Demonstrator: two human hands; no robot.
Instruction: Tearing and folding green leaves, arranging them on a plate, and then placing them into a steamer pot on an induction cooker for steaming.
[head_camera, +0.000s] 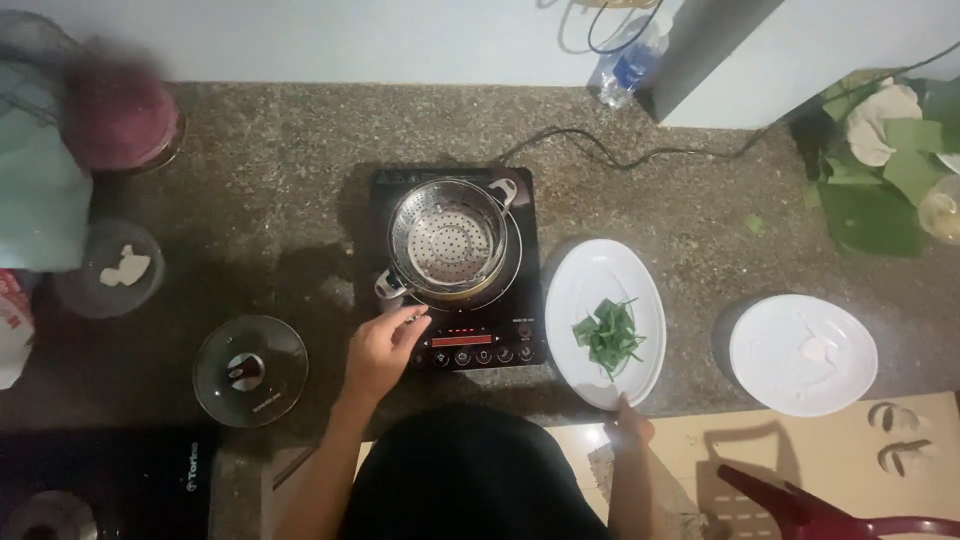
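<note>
A metal steamer pot (447, 240) with a perforated insert stands on a black induction cooker (520, 330) in the middle of the stone counter. My left hand (383, 345) hovers by the pot's near-left handle and the cooker's front-left corner, fingers loosely curled, holding nothing. My right hand (628, 418) grips the near rim of a white oval plate (600, 275) that carries a small pile of green leaves (610, 335), just right of the cooker.
A glass lid (250, 370) lies left of my hand. A round white plate (803, 353) sits at right, green leaves and white dough (880, 140) at far right. A small bowl (108, 270), a dark red container (120, 115), a water bottle (630, 62), a cable and a red chair (800, 505) surround.
</note>
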